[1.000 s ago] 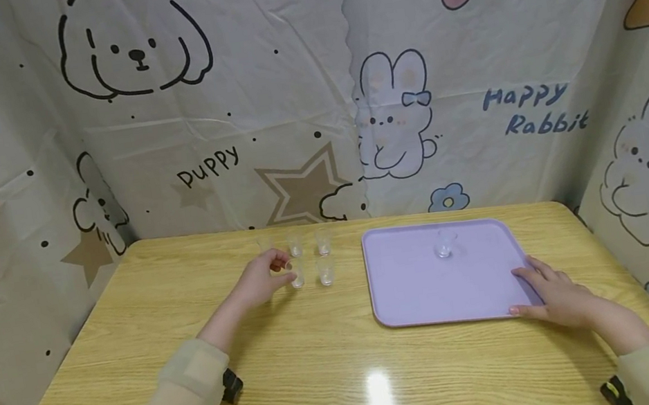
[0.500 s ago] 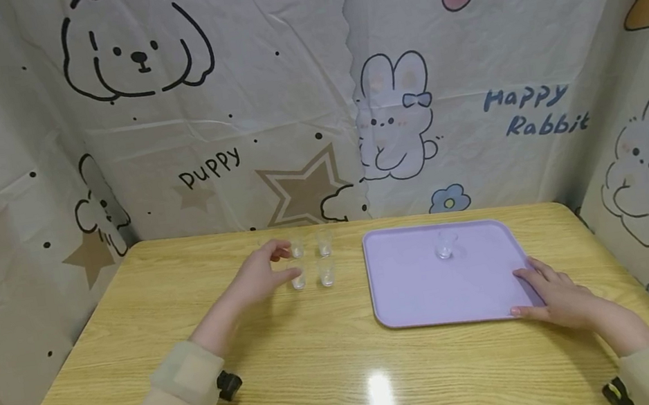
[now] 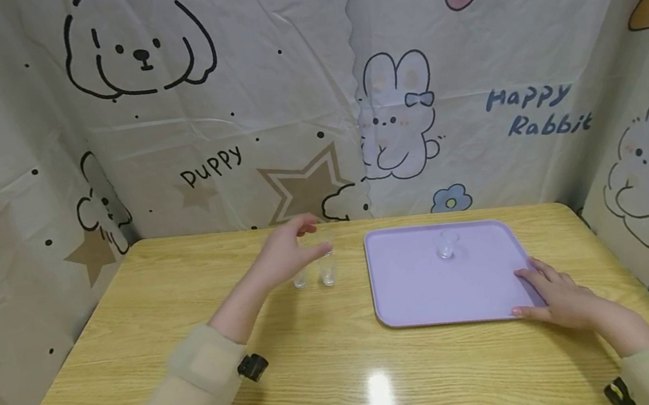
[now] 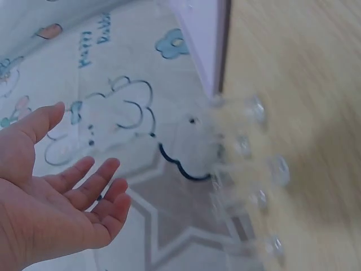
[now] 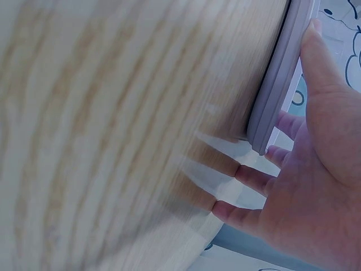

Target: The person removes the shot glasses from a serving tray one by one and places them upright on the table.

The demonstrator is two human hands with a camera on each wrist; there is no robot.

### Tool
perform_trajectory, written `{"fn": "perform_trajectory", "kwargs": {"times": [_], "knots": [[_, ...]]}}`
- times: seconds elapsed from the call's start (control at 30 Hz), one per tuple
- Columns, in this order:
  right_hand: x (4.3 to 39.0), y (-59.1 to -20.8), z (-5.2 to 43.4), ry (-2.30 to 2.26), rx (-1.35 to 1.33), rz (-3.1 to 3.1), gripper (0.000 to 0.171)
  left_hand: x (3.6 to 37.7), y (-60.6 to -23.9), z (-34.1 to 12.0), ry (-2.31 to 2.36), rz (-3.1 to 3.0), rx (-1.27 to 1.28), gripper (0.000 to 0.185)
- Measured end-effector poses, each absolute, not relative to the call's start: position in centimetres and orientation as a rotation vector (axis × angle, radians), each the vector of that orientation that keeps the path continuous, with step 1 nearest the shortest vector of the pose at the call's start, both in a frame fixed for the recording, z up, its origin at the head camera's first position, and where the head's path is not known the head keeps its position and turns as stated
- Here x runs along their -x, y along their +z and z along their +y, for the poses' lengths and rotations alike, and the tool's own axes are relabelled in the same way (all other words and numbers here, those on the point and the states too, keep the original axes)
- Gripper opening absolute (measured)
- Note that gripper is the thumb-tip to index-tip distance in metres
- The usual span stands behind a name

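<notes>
Several small clear glasses stand in two rows on the table. Two front-row glasses, a left one [image 3: 300,280] and a right one [image 3: 327,274], show below my left hand [image 3: 289,251]. This hand hovers over the back row with fingers spread and slightly bent. It hides some of the glasses in the head view. In the left wrist view its palm and fingers hold nothing, and the blurred glasses [image 4: 276,171] lie beyond. My right hand [image 3: 562,296] rests at the near right corner of a lilac tray [image 3: 420,293], thumb along the near rim, other fingers at the right side.
One small clear glass [image 3: 445,249] stands on the tray, toward its back edge. The wooden table [image 3: 302,388] ends at a printed cloth wall [image 3: 196,144] behind and on both sides. Black wrist straps [image 3: 252,367] sit at the sleeve cuffs.
My left hand first had its fingers at the left front glass, then moved off it, to the right and farther back over the rows. The right hand and tray stayed put.
</notes>
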State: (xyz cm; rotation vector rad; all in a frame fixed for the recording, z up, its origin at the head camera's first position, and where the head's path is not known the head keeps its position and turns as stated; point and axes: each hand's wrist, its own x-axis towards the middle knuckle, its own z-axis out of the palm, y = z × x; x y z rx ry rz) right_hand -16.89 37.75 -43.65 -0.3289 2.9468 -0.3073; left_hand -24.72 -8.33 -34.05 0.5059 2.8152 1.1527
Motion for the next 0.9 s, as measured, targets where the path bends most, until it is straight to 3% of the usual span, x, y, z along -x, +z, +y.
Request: {"fn": "perform_trajectory", "kwargs": {"times": [0.4, 0.9], "knots": [[17.0, -43.6, 37.7, -0.305, 0.327, 2.947, 0.084, 25.6, -33.0, -2.4, 1.331, 2.770, -0.566, 0.062], [16.9, -43.6, 37.6, -0.300, 0.321, 2.955, 0.084, 26.6, -35.7, 6.1, 1.469, 2.730, -0.634, 0.061]]}}
